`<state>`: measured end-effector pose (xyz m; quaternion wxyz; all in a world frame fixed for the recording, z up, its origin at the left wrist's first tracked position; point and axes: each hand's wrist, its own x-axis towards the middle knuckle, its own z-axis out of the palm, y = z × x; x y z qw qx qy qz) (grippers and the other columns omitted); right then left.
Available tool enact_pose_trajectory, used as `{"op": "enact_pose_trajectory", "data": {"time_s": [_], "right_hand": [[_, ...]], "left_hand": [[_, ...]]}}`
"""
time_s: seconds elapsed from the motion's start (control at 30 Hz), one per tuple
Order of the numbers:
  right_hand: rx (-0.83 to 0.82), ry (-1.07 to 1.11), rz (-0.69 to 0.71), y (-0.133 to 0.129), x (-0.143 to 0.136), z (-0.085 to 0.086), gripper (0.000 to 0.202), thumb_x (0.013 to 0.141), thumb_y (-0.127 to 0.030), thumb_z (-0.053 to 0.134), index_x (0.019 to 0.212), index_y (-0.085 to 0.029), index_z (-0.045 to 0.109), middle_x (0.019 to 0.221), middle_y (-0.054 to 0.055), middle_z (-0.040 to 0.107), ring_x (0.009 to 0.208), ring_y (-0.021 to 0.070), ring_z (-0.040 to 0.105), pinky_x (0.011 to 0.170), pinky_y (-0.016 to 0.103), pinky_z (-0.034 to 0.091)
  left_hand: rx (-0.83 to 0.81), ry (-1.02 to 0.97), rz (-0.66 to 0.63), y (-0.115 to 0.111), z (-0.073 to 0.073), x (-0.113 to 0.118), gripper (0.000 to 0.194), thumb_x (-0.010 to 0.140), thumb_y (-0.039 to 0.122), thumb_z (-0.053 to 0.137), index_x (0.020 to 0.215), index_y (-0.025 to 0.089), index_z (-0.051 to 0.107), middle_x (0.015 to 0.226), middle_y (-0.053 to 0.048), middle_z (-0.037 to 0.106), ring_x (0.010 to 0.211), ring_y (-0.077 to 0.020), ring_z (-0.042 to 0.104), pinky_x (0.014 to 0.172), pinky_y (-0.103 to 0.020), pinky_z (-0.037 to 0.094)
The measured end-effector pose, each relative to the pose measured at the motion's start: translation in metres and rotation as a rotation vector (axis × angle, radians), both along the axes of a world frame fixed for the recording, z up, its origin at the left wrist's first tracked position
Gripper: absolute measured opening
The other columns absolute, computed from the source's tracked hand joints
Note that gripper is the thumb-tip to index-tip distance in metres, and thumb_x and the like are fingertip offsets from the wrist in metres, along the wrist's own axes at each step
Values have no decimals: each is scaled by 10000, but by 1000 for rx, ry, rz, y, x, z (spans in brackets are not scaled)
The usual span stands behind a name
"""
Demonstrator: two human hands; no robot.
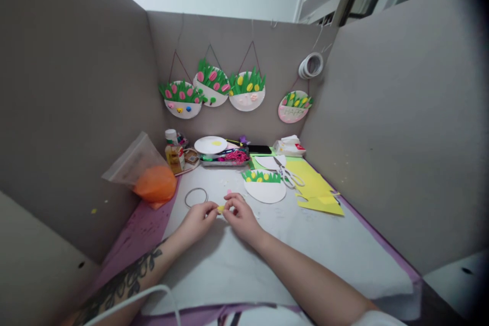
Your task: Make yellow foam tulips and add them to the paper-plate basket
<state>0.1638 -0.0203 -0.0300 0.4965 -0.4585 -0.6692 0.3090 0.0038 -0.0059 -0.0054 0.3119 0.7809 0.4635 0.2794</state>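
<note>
Near the middle of the white-covered table [305,244], a small yellow piece [220,209] is pinched between both hands. My left hand [199,219] holds its left side, thumb and forefinger closed on it. My right hand [241,216] grips it from the right with bent fingers. Just beyond my right hand lies a white paper plate [265,192] with green paper grass and yellow flowers along its top. A thin dark ring [196,197] lies past my left hand. A tiny pink scrap [229,192] is beyond the fingertips.
White scissors [291,177] and yellow paper [317,188] lie at right. Behind stand a craft tray [225,163], a bottle [174,155] and a tissue pack [289,146]. A bag with orange contents [155,183] is at left. Decorated plates [247,102] hang on the partition.
</note>
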Motion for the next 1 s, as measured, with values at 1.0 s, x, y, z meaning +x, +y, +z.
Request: {"op": "enact_pose_trajectory", "data": {"time_s": [1.0], "right_hand": [[41,-29,-45,7,0,-7,98,705,-97,545,663,-182,518,839,13,517,831,138,508,675,240,414]], "left_hand": [[26,-4,-8,-4,-2,2,330,810,404,448,678,146,606,623,3,591,599,-123,487,538,-205,334]]}}
